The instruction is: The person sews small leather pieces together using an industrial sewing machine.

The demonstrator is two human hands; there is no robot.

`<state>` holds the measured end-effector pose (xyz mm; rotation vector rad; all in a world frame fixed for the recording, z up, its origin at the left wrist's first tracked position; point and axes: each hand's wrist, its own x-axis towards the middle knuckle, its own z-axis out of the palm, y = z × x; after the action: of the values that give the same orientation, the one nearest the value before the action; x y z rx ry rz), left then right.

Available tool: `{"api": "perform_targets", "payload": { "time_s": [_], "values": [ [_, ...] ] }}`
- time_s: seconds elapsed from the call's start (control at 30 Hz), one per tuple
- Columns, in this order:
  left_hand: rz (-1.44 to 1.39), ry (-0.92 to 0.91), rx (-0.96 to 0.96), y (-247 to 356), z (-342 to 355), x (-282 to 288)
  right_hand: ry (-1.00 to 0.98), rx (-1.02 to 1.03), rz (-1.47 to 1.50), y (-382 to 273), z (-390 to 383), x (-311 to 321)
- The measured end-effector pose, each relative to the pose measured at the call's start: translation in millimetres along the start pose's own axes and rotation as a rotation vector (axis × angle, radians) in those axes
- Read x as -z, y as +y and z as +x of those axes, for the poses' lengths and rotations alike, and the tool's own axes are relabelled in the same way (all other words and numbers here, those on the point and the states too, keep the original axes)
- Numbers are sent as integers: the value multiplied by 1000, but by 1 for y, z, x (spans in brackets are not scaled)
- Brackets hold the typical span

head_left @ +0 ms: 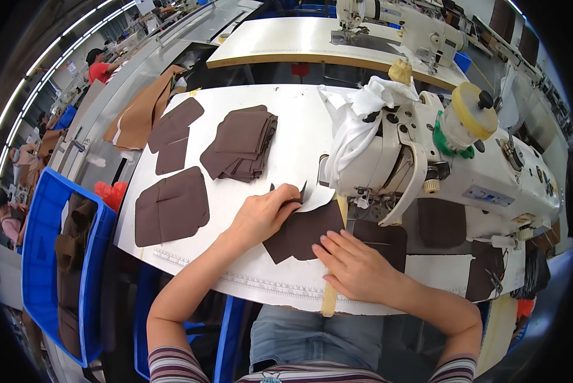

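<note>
A dark brown fabric piece (305, 231) lies on the white sewing table in front of me. My left hand (265, 214) pinches its upper left corner, where a flap folds up and shows a pale underside (317, 199). Flat on the table, my right hand (357, 263) rests with fingers spread over the lower right edge of the same piece. Just right of it, another brown piece (382, 239) lies partly below the sewing machine (388, 159). A stack of brown pieces (240, 142) stands beyond my left hand, and a larger brown panel (171, 205) lies to its left.
At the left, a blue bin (34, 255) holds brown material. Small scissors (494, 279) lie at the right end of the table. White cloth (347, 137) drapes over the machine head. Behind stands a second sewing table (267, 39), and a person in red (99, 67) is far left.
</note>
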<state>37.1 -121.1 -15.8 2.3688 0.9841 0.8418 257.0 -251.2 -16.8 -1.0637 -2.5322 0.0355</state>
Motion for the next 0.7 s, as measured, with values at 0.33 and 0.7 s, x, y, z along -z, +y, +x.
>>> {"api": "perform_targets", "payload": {
  "time_s": [0.33, 0.7],
  "values": [
    [568, 409, 292, -54, 76, 90, 12, 43, -10, 6, 1, -3],
    [191, -76, 96, 7, 32, -42, -17, -88, -227, 53, -38, 28]
  ]
}}
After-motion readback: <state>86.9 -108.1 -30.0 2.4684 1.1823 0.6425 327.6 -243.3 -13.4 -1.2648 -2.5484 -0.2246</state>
